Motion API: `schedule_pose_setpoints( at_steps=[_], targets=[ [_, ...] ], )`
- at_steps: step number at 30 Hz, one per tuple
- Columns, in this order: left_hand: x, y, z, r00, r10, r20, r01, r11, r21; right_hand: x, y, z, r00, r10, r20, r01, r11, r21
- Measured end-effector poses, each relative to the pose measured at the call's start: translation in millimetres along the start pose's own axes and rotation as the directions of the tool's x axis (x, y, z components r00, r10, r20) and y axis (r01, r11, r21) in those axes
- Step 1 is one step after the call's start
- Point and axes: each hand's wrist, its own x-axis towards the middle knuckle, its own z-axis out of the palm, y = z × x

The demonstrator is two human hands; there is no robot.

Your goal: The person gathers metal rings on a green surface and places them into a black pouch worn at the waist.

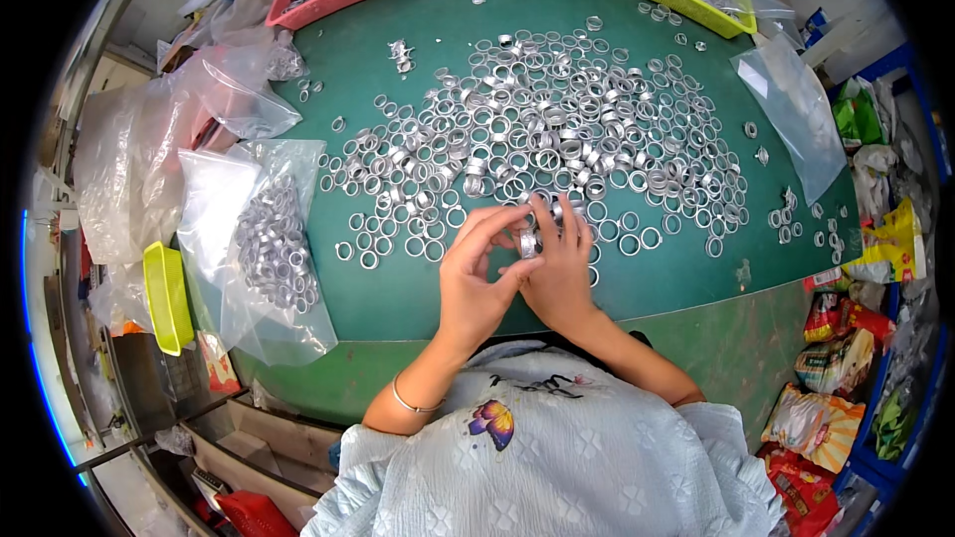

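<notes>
Both hands meet at the near edge of a wide heap of silver metal rings [557, 119] on the green table. My left hand [476, 273] has its thumb and fingers curled round a small metal ring [528, 243]. Against the other side of that ring, my right hand [559, 278] presses with bent fingers, its palm turned away. The fingers hide part of the ring, so I cannot tell whether more than one is held. Several loose rings lie close to both hands, some flat and some on edge.
At left, a clear plastic bag [318, 313] holds more rings, beside a narrow yellow basket [168, 298]. A red basket [284, 10] of small metal parts stands far left, a yellow-green basket [686, 5] far right. An open-looking plastic bag [796, 119] lies along the right edge.
</notes>
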Motion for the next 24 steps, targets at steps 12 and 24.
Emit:
schedule_pose_setpoints(
  at_steps=[12,24],
  targets=[
    [62,-33,-27,0.986,0.167,-0.027,-0.1,0.704,0.703,18,12,-12,0.979,-0.178,-0.103,0.205,0.883,0.423],
    [14,-60,38,0.789,-0.039,0.613,-0.551,0.395,0.735,7,84,-42,0.982,0.187,0.019,-0.186,0.982,-0.034]
  ],
)
